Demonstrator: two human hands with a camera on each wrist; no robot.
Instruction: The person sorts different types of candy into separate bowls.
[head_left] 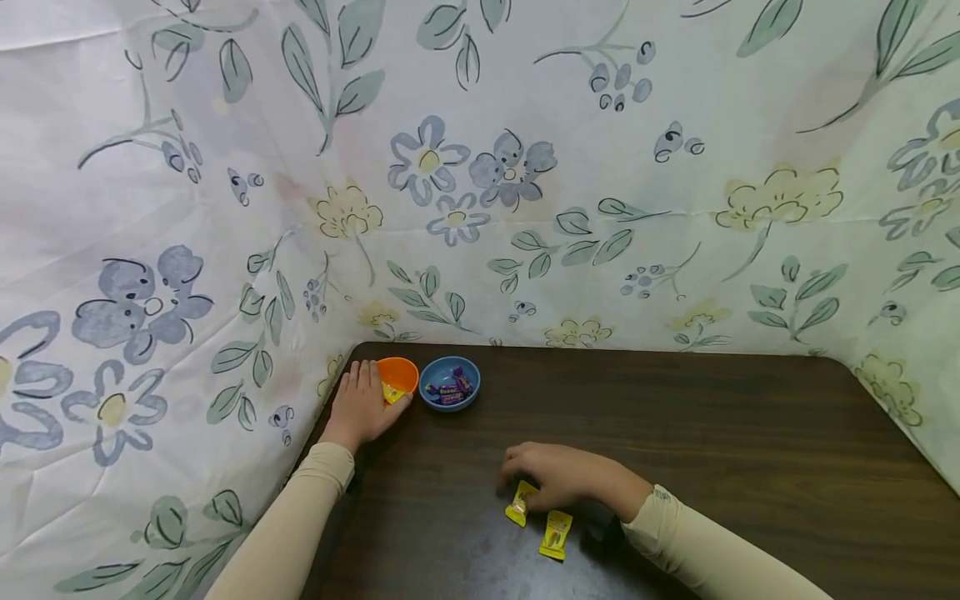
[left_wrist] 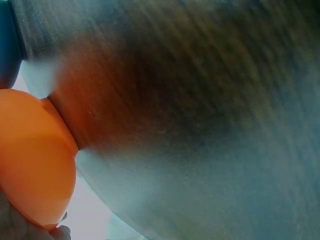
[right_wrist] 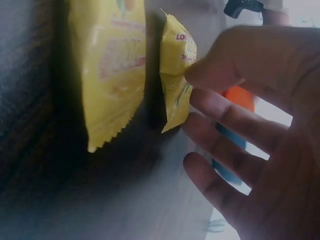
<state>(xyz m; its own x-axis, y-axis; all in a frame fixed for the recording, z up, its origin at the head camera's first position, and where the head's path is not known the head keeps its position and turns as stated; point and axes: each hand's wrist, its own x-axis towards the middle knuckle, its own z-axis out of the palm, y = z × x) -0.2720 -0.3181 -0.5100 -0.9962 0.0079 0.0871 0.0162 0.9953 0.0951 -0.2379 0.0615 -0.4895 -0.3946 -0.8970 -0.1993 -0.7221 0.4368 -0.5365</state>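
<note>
My left hand holds the orange bowl, with the fingers along its left side and the thumb at the near edge. Yellow wrapping shows inside that bowl. In the left wrist view, fingertips rest against the orange wall. My right hand pinches a yellow wrapped candy between thumb and fingers, low over the table. The right wrist view shows the thumb on this candy and the other fingers loosely bent behind. A second yellow candy lies on the table just nearer to me.
To the right of the orange bowl stands a blue bowl with several purple wrapped candies. Both are near the far left corner of the dark wooden table. Floral cloth hangs behind the table and along its sides.
</note>
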